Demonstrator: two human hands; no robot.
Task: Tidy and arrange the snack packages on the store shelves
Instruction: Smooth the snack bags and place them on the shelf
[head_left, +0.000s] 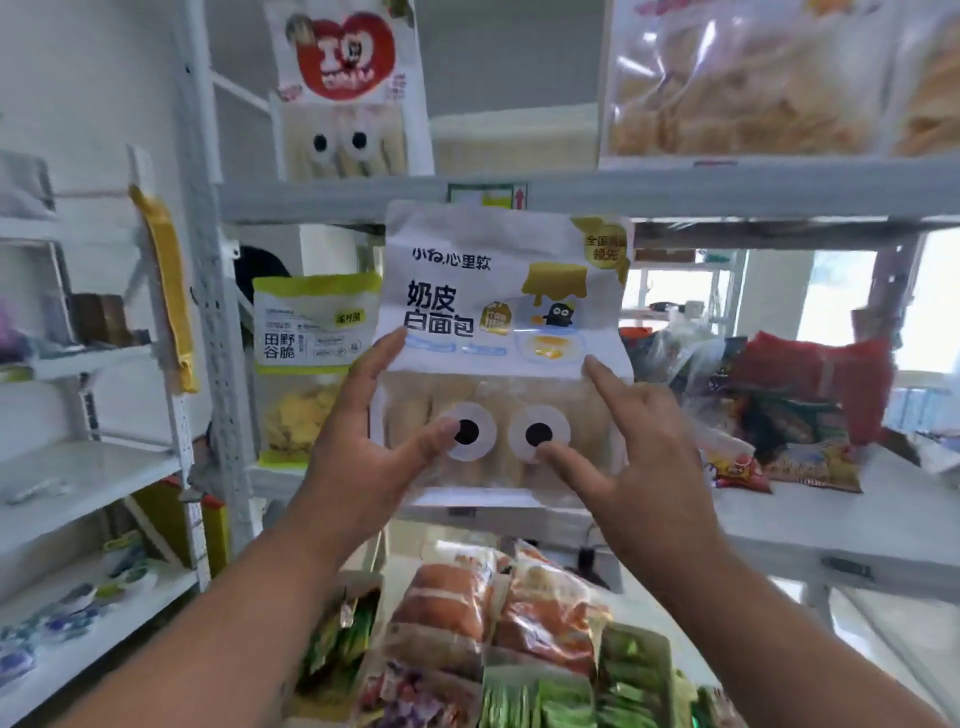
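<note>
Both hands spread open: left hand (374, 441) and right hand (631, 457) press white googly-eyed bread bag (501, 322) upright on grey metal shelf (779, 514); yellow-green cereal bag (311, 364) at 9 o'clock.

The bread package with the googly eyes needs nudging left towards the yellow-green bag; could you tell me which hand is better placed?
Probably the right hand: its fingers rest on the bread package at its right side, ready to push left towards the yellow-green bag. The left hand is in the way.
</note>
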